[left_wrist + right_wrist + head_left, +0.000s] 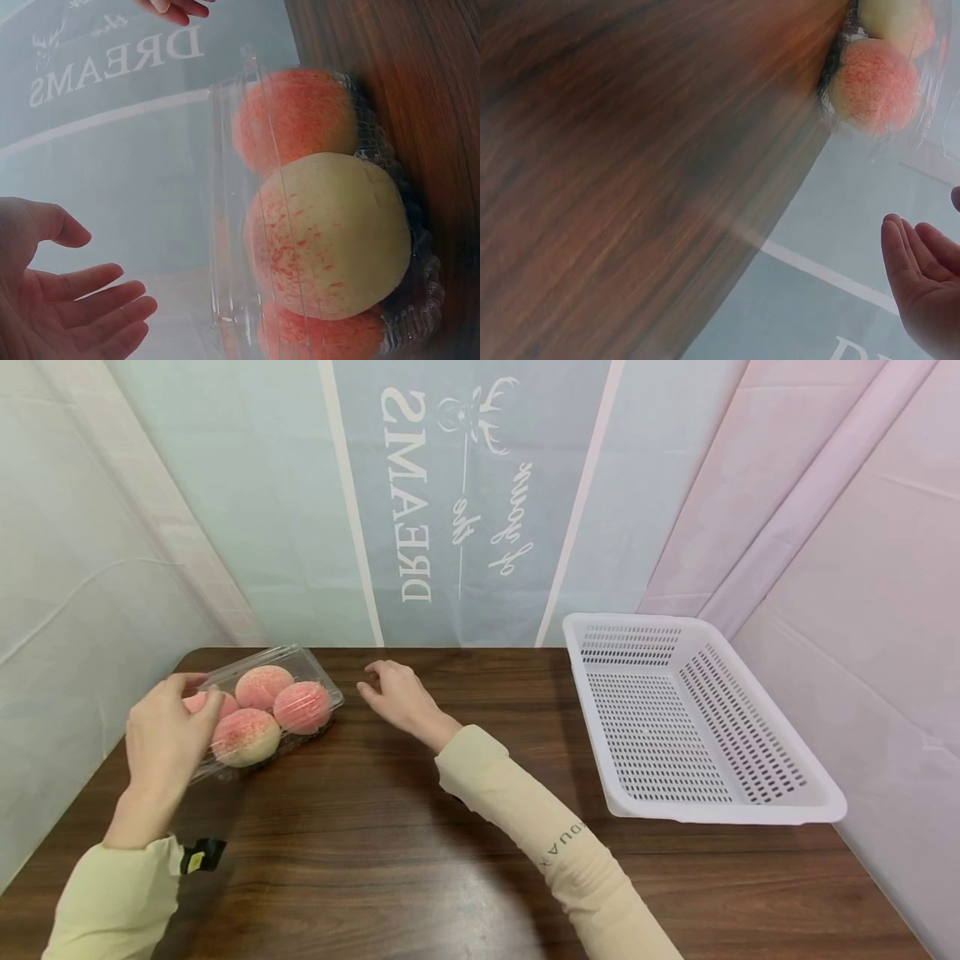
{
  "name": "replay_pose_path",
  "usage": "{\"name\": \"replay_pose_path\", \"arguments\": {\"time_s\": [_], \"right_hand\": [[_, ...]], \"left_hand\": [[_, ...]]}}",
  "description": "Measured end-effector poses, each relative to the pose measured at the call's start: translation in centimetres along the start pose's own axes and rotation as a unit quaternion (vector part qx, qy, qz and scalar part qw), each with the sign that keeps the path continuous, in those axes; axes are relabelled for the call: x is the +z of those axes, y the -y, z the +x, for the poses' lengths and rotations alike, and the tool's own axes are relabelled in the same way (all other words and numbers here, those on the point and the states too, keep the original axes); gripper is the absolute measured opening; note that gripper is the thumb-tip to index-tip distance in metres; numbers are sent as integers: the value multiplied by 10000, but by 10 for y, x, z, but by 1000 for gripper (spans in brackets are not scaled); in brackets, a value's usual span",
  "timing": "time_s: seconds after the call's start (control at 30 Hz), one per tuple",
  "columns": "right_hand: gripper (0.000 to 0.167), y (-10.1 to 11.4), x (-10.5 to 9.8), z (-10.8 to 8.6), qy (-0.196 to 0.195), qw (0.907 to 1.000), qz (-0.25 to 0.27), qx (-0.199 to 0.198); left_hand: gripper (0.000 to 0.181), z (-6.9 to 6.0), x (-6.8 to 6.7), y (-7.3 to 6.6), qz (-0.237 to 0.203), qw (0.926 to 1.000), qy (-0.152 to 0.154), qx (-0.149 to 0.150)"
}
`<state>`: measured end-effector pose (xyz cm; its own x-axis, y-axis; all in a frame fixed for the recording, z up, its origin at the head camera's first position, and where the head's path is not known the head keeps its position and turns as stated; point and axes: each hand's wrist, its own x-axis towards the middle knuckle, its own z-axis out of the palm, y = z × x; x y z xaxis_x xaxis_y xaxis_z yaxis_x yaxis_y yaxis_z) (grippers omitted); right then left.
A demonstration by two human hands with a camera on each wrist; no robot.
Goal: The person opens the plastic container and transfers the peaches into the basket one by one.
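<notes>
Several pink and cream peaches (246, 737) sit in a clear plastic box (335, 697) at the left of the table. See-through plastic lies over the peaches (330, 236) in the left wrist view. My left hand (161, 735) hovers by the box's left end. In its wrist view the left hand (79, 296) has spread, relaxed fingers, with a gap to the plastic. To the right of the box is my right hand (401, 693), raised and holding nothing. Its fingers are slightly bent in the right wrist view, where the right hand (926, 281) is apart from the peaches (876, 86).
A white perforated plastic basket (660, 735) stands on the right side of the brown wooden table (360, 860). Behind the table hangs a printed cloth (465, 527) with mirrored lettering. Pale cloth walls (862, 568) enclose both sides.
</notes>
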<state>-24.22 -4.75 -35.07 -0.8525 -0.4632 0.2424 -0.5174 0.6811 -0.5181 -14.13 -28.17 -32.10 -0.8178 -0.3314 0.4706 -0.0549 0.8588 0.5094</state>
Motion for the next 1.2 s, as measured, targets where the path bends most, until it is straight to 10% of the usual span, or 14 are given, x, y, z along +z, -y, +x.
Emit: {"name": "replay_pose_path", "arguments": {"time_s": [0.63,1.2], "right_hand": [[36,3,8,3,210,9963,737,402],[34,6,20,6,116,9898,1259,656]], "left_hand": [[40,-5,-1,17,-589,9920,-183,-1099],[50,-9,1,32,-1173,9540,183,-2754]]}}
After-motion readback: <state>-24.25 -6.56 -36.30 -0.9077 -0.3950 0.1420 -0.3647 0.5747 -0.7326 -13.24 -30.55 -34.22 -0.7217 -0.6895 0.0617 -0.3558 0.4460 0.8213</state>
